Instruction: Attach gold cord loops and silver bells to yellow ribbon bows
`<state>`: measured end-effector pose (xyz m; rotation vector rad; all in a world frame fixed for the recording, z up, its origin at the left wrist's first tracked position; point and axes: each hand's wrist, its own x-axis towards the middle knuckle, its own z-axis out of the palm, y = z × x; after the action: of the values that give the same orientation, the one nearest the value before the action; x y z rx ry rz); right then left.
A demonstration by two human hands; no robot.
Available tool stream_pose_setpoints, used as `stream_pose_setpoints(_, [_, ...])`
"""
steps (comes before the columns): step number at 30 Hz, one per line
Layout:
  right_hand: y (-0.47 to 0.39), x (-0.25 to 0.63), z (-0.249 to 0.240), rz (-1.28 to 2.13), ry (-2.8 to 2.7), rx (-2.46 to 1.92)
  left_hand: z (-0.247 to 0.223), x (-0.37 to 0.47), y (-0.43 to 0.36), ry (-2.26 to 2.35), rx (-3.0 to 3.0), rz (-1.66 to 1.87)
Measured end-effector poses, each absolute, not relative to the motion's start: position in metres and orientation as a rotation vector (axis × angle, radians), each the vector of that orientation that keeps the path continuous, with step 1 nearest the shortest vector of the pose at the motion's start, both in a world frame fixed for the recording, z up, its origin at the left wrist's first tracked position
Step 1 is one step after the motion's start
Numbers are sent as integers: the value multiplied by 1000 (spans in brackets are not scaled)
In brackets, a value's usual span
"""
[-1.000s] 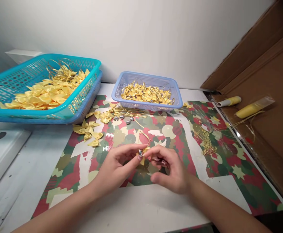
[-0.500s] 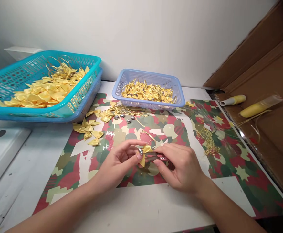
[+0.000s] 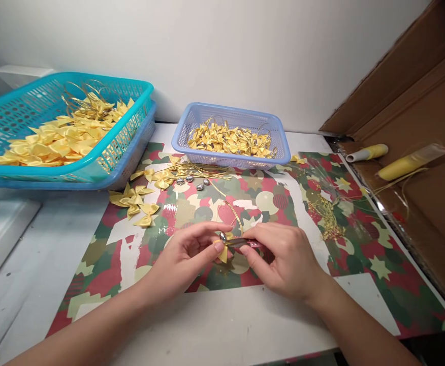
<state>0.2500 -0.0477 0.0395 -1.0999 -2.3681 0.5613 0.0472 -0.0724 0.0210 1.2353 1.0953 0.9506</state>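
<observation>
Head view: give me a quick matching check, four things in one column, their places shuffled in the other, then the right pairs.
Things
1. Yellow bow being worked on
2. Pink-handled tool
3. Loose silver bells
4. Turquoise basket

Places
A. Lying on the patterned sheet
B. Gripped in the right hand
C. Stacked on a blue basket
D. Held at the fingertips of the left hand

Pairs: 1-D, 2-B, 3-A, 4-C

From where I watch remotely, I can make out no legible text, label, brand, number or sign on anything in the head camera's view.
</observation>
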Motion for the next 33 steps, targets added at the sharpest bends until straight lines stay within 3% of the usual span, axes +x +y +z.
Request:
stream_pose_setpoints(16, [-46,253,43,653,-2280,-1214,19,47,-73,1064,1231,880])
stream_pose_setpoints(28, [-43,238,21,1563,-1803,-1145,11,45,-80,1004,1318,777])
stream_pose_setpoints(33, [-41,237,22,1751,-1613,-1153,9,44,-80,999,1286,760])
